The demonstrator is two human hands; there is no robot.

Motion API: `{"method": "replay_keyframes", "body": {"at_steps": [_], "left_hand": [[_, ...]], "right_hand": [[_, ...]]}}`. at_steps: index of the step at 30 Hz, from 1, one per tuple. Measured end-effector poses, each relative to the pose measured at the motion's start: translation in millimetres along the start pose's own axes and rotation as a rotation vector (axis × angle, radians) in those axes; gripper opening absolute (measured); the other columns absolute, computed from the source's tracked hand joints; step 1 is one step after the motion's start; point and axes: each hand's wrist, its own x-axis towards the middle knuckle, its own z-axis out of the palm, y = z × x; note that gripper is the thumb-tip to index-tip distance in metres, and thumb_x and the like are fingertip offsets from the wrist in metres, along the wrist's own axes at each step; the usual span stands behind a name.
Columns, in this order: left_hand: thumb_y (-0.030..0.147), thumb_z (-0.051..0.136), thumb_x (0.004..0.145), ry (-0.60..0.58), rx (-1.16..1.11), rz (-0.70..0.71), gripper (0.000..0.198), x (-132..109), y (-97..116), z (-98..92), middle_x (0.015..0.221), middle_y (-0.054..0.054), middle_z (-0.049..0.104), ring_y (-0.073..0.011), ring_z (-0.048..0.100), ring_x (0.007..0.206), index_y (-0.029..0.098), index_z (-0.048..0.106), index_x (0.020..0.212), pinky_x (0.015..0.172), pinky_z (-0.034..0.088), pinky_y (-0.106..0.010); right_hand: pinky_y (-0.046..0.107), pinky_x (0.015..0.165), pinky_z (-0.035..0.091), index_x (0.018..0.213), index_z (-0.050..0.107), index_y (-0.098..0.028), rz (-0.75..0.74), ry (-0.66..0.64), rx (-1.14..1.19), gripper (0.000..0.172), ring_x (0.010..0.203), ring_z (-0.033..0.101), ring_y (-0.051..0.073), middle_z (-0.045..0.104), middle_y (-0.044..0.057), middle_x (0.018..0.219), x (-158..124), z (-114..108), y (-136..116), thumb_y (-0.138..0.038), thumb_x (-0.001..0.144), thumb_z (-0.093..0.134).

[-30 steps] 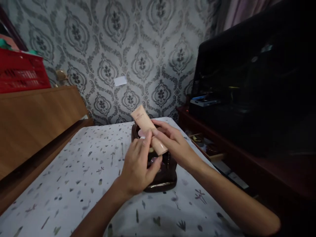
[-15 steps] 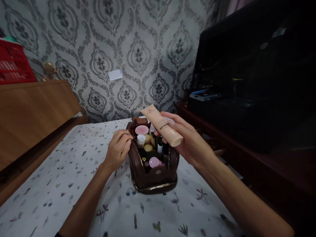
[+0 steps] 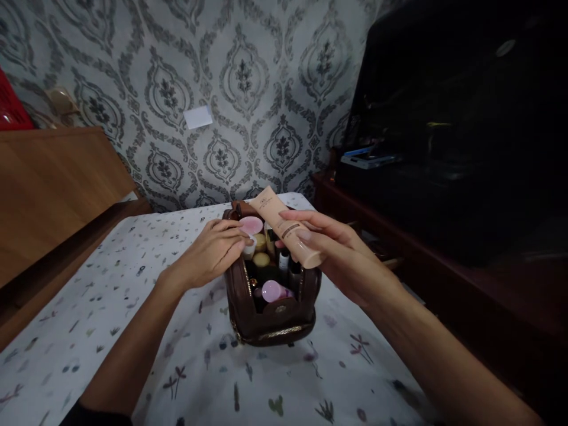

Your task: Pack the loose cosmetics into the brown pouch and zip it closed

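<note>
A dark brown makeup bag [image 3: 275, 328] with a gold zipper stands unzipped on the patterned sheet. My right hand [image 3: 341, 245] grips a beige squeeze tube [image 3: 284, 223] above the bag's right side, its flat end pointing up and left. My left hand [image 3: 217, 248] reaches over the bag's left rim with fingers stretched out, close to a white-capped container [image 3: 249, 247]; whether it touches it I cannot tell. Inside are a pink round lid [image 3: 251, 225], a yellowish round item [image 3: 261, 260], a small white bottle [image 3: 283, 260] and a pink-capped tube [image 3: 271, 291].
The white printed sheet [image 3: 195, 367] spreads under the bag. A wooden board [image 3: 53, 189] rises on the left, with part of a red basket [image 3: 13, 106] on top. On the right are a dark red cabinet [image 3: 337, 207] and a large black screen [image 3: 444, 118]. Patterned wallpaper [image 3: 242, 77] lies behind.
My left hand has moved from the bag's left rim inward over the opening, its fingers straightening. The beige tube stays in my right hand, slightly lower. The camera view has shifted a little.
</note>
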Motion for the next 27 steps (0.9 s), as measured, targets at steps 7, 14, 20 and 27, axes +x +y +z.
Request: {"method": "replay_keyframes", "body": {"at_steps": [7,14,20,27], "left_hand": [[0.030,0.042,0.102,0.124,-0.044,0.000,0.033,-0.5,-1.1,-1.4,0.102,-0.008,0.077,-0.0275,0.065,0.116,0.022,0.072,0.091,0.107,0.042,-0.047],[0.035,0.051,0.101,0.348,-0.259,-0.081,0.027,-13.1,-2.3,0.7,0.117,-0.009,0.076,-0.0270,0.062,0.128,0.022,0.074,0.102,0.112,0.045,-0.043],[0.047,0.059,0.098,0.507,-0.546,-0.315,0.042,-14.1,36.4,12.6,0.139,-0.009,0.067,-0.0275,0.059,0.132,0.023,0.063,0.132,0.114,0.046,-0.043],[0.044,0.074,0.085,0.879,-1.024,-0.589,0.034,-14.1,72.1,2.4,0.104,-0.004,0.075,-0.0207,0.073,0.095,0.023,0.067,0.111,0.076,0.062,-0.026]], "right_hand": [[0.041,0.087,0.062,0.136,0.055,-0.024,0.058,-0.004,0.097,0.057,0.105,0.075,0.027,0.074,0.011,0.123,2.1,4.8,5.7,-0.038,0.083,0.071],[0.043,0.095,0.060,0.134,0.052,-0.024,0.059,-0.007,0.216,0.057,0.109,0.074,0.027,0.072,0.010,0.127,-1.9,18.1,5.2,-0.037,0.082,0.072],[0.040,0.105,0.055,0.132,0.049,-0.021,-0.131,-0.030,0.096,0.055,0.128,0.062,0.026,0.062,0.013,0.140,-5.7,51.1,7.6,-0.034,0.083,0.072],[0.044,0.118,0.042,0.145,0.049,-0.022,-0.472,-0.049,-0.235,0.053,0.134,0.052,0.024,0.057,0.011,0.140,-19.6,90.7,14.9,-0.027,0.094,0.061]]}}
